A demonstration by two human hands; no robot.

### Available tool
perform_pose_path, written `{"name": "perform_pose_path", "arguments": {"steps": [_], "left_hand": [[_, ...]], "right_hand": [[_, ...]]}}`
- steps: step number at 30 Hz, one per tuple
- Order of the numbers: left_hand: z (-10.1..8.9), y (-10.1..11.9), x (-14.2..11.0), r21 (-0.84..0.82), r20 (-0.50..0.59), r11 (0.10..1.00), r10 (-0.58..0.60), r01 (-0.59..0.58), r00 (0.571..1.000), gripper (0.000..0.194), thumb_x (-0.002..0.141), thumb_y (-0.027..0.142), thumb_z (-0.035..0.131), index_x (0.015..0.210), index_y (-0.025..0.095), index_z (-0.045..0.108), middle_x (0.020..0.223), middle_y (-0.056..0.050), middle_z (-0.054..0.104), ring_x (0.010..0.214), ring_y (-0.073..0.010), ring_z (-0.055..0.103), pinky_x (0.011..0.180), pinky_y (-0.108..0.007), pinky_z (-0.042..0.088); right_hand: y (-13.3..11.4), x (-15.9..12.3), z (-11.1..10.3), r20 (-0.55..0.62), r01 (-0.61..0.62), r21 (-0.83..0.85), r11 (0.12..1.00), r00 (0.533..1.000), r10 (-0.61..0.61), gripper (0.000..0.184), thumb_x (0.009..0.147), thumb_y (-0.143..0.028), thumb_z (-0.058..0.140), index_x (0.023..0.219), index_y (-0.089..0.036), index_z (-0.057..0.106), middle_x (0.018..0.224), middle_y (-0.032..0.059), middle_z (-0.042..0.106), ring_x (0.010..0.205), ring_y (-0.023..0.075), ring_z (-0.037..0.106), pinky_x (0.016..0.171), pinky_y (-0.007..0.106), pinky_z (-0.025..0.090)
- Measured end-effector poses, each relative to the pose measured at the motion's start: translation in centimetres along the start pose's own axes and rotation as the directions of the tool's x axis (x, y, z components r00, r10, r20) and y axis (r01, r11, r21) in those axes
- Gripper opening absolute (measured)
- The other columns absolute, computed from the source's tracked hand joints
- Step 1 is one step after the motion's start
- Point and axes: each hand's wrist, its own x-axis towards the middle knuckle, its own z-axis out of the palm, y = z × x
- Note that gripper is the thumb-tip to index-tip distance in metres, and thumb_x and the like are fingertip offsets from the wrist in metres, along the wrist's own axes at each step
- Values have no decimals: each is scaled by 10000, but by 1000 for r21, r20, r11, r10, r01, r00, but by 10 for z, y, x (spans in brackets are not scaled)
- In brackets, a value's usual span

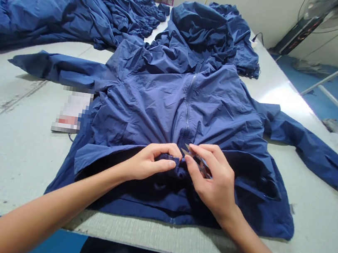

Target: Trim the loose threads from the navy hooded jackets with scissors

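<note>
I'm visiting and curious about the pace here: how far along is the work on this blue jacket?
Already done, it seems: the jacket lies spread on the table, its lower edge folded up. In hand: the left hand pinches fabric below the zipper, while the right hand holds small snips there. Left: probably that spot; whether the garments behind are waiting or finished, I can't tell.

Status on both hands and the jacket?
Left hand pinching jacket hem at zipper. Right hand holding small snips, tips at zipper's lower end. Nothing visible blocking the hands.
</note>
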Motion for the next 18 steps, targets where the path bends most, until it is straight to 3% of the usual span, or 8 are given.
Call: {"name": "perform_pose_path", "arguments": {"steps": [9,18], "left_hand": [[-3,0,2,-99,-23,995,-30,28,999,221,880,345,646,774,151,642,818,-33,605,805,-171,544,806,-302,417],[-4,-2,1,-144,-12,989,-46,44,999,224,873,338,649,754,150,627,797,-25,593,785,-161,530,782,-284,400]], "right_hand": [[7,1,-4,-17,160,-28,987,987,-160,226,844,-175,704,1070,-191,708,911,48,652,742,142,663,634,237,553],[9,-1,-2,-18,188,-22,982,982,-189,269,837,-160,715,1102,-201,699,919,46,654,721,137,655,613,238,545]]}}
